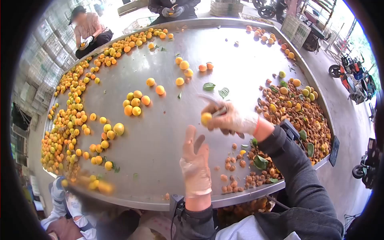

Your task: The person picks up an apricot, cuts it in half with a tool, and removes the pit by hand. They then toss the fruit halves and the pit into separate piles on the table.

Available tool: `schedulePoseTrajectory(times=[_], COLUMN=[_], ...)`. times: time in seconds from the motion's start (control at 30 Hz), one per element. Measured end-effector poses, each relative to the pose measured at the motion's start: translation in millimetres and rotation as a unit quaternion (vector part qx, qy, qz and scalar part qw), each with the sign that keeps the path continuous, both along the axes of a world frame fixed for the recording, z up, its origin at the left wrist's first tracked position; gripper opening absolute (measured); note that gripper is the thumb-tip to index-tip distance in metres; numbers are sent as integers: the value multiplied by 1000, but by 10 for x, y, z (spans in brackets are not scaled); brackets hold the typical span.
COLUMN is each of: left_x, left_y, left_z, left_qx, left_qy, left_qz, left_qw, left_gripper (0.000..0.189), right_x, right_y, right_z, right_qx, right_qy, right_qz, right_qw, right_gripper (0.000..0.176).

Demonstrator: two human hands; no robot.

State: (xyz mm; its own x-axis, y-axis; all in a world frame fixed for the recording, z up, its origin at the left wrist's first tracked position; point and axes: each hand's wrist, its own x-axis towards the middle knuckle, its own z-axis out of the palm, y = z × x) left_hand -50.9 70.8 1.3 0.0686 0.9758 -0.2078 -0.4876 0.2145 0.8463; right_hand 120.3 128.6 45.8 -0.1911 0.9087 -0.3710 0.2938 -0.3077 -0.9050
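My right hand (236, 120), in a thin pale glove, is closed over the middle of the metal table (160, 120). A yellow-orange apricot (206, 119) shows at its fingertips, beside a slim, pale curved tool (211, 99) blurred by motion; I cannot make out its exact kind. Below and to the left, my left hand (196, 166), also gloved, is raised with fingers stretched out and nothing in it. Brown apricot pits (231, 162) lie to its right. Two green leaves (209, 86) lie just beyond my right hand.
Whole apricots (72, 116) are heaped along the table's left side, with small groups nearer the middle. A large pile of pits (308, 128) fills the right side. Two people (86, 30) (172, 9) sit at the far edge, and another person (68, 216) is at lower left.
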Motion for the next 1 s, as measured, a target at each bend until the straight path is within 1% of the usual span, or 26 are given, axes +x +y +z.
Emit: schedulePoseTrajectory(times=[0.03, 0.07, 0.1, 0.13, 0.17, 0.23, 0.27, 0.3, 0.33, 0.37, 0.4, 0.43, 0.5, 0.53, 0.57, 0.6, 0.63, 0.7, 0.77, 0.83, 0.87, 0.9, 0.93, 0.97, 1.0], left_x=[22, 30, 50, 65, 58, 5, -64, -162, -215, -219, -215, -210, -180, -163, -155, -153, -155, -158, -172, -175, -178, -181, -181, -175, -165], left_y=[-45, -92, -117, -150, -207, -278, -286, -286, -292, -303, -305, -314, -367, -397, -426, -455, -476, -493, -518, -540, -567, -613, -654, -679, -701], left_z=[50, 15, -39, -58, -46, 101, 107, 89, 71, 43, 4, -14, -17, -16, -18, -22, -22, -14, -24, -34, -1, 101, 179, 214, 241], left_qx=[52, 53, 108, 163, 167, 96, 99, 50, 0, 3, 13, 22, 24, 23, 24, 17, 10, 17, 24, 39, 39, 39, 38, 38, 96], left_qy=[108, 108, 98, 87, 85, 45, 44, -105, -250, -250, -292, -333, -352, -372, -374, -352, -330, -320, -310, -246, -246, -172, -97, -98, 0], left_qz=[3, 0, -18, -35, -39, -57, -59, -73, -86, -87, -104, -122, -133, -140, -142, -128, -115, -114, -113, -90, -91, -78, -65, -67, -74], left_qw=[993, 993, 989, 982, 982, 993, 992, 991, 964, 964, 951, 935, 926, 917, 916, 927, 937, 940, 944, 964, 964, 981, 992, 992, 993], left_gripper=[44, 44, 45, 46, 46, 45, 45, 43, 41, 41, 42, 43, 43, 44, 44, 44, 43, 43, 42, 42, 42, 43, 45, 45, 46], right_x=[-50, -96, -138, -176, -165, -190, -179, -195, -223, -256, -317, -337, -417, -462, -502, -534, -551, -588, -594, -595, -593, -596, -575, -525, -504], right_y=[-160, -309, -435, -524, -613, -741, -876, -954, -1067, -1178, -1237, -1324, -1411, -1452, -1488, -1503, -1513, -1531, -1539, -1543, -1528, -1530, -1540, -1540, -1540], right_z=[26, 58, 97, 146, 148, 263, 394, 388, 338, 262, 179, 149, 145, 108, 46, 33, 53, 127, 64, 71, 121, 152, 95, -17, -37], right_qx=[-13, 20, 53, 37, 40, 87, 27, 30, 35, 39, 167, 79, 82, 83, 142, 201, 201, 172, 181, 190, 156, 122, 122, 170, 217], right_qy=[-4, -29, -55, -41, -43, 30, 19, 18, 9, 1, -41, -2, -68, -69, -85, -100, -101, -171, -181, -191, -197, -202, -203, -221, -239], right_qz=[1, 10, 19, 0, -4, -15, -67, -67, -87, -106, -75, -82, -55, -56, -69, -81, -82, -73, -77, -81, -72, -64, -66, -55, -43], right_qw=[1000, 999, 997, 998, 998, 996, 997, 997, 996, 994, 982, 993, 993, 993, 984, 971, 971, 967, 964, 960, 965, 970, 969, 959, 945], right_gripper=[39, 40, 41, 32, 32, 32, 29, 29, 27, 25, 23, 23, 26, 26, 26, 26, 26, 26, 26, 26, 27, 28, 28, 24, 22])
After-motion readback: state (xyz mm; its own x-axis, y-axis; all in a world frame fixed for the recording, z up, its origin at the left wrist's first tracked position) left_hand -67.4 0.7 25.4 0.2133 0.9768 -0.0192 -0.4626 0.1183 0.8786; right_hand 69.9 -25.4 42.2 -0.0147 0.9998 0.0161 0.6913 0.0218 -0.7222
